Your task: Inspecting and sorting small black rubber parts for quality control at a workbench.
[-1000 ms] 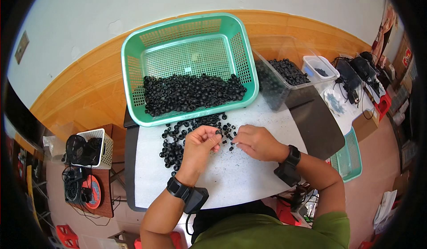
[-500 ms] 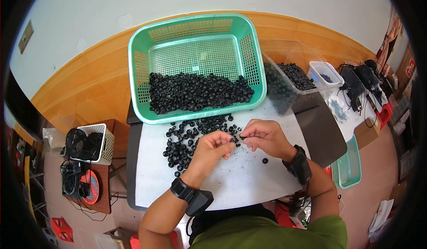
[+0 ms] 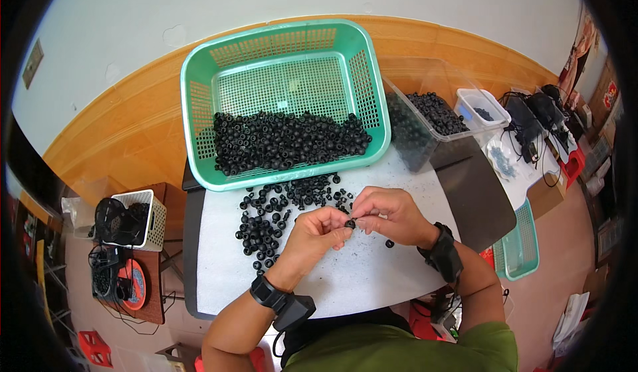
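Observation:
My left hand [image 3: 318, 234] pinches a small round black plastic part [image 3: 350, 224] between thumb and fingertips, over the white sheet on the table. Against that part, my right hand [image 3: 387, 214] closes its thumb and forefinger on something small and dark, mostly hidden by the fingers. Just beyond and left of my hands lies a loose pile of black round parts [image 3: 262, 229], with smaller black pieces [image 3: 309, 191] nearer the basket. One single black part [image 3: 389, 244] rests on the sheet below my right hand.
A green basket [image 3: 384, 123] half filled with black parts stands at the table's far side. Right of it are a clear bin [image 3: 425, 147] of black parts and a small white tub [image 3: 473, 101]. At left, a side table carries a cream basket [image 3: 157, 222] and an orange dish [image 3: 141, 285].
My hands have come together, so the part in the left now meets what the right holds. The whole view has shifted slightly.

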A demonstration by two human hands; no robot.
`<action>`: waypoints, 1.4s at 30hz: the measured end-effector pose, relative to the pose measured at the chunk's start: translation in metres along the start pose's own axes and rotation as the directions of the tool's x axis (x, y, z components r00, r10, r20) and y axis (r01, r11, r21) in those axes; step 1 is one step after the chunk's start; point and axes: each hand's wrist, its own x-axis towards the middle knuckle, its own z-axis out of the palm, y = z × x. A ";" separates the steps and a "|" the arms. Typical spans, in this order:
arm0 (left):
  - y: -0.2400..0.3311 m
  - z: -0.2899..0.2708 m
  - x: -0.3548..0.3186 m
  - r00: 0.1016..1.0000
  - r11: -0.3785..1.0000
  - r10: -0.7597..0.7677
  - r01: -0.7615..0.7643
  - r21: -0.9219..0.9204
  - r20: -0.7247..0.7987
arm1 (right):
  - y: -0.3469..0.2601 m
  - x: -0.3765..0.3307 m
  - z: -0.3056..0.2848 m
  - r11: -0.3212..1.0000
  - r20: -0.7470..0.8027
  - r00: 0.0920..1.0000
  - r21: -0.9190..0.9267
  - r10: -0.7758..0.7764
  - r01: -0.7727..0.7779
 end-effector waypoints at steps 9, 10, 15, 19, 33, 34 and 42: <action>-0.002 -0.001 0.000 1.000 0.988 0.029 -0.026 0.152 -0.013 | 0.007 0.000 0.008 0.926 -0.032 0.968 -0.301 -0.250 0.229; -0.001 -0.001 0.000 1.000 0.988 0.026 -0.024 0.152 -0.014 | 0.007 0.000 0.008 0.926 -0.032 0.968 -0.300 -0.250 0.230; 0.001 0.001 -0.001 0.998 0.989 0.053 -0.051 0.140 -0.013 | 0.000 -0.002 0.012 0.976 -0.014 0.989 -0.161 -0.148 0.143; 0.006 0.007 -0.004 0.998 0.995 0.038 -0.034 0.090 -0.041 | 0.004 -0.002 0.019 0.962 -0.035 0.985 -0.226 -0.167 0.154; -0.004 0.007 -0.007 0.995 0.992 0.033 -0.021 0.124 -0.096 | 0.019 -0.004 0.033 0.737 0.013 0.908 -0.580 -0.418 0.347; -0.003 0.007 -0.007 0.996 0.992 0.021 -0.009 0.128 -0.092 | 0.019 -0.005 0.033 0.736 0.010 0.908 -0.581 -0.419 0.347; 0.009 0.012 0.000 0.998 0.989 0.047 -0.041 0.142 -0.046 | -0.009 0.000 0.012 0.488 0.008 0.785 -0.779 -0.620 0.394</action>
